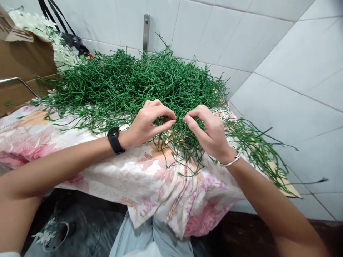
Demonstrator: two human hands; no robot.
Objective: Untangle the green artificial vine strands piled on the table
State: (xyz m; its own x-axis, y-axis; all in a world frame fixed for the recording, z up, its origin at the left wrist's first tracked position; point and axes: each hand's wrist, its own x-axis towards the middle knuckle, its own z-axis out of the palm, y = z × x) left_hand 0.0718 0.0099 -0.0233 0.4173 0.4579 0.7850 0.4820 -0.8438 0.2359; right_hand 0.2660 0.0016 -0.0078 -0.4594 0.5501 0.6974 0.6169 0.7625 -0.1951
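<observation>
A big tangled heap of green artificial stems (150,80), many tipped with small buds, lies across a floral cloth. In front of the heap, my left hand (155,119) is closed in a pinch, thumb against fingertips. My right hand (207,130) pinches just to the right of it, a small gap between the two sets of fingertips. A thin stem seems to run between them, hard to separate from the greenery behind. Loose stems hang below the hands over the cloth. A black watch (115,140) is on my left wrist and a silver bangle (232,160) on my right.
White artificial flowers (63,53) and a cardboard box (24,60) stand at the left. More stems (259,153) lie on a tan board at the right. The floral cloth (107,171) drapes towards my lap. White tiled walls (214,32) close off the back and right.
</observation>
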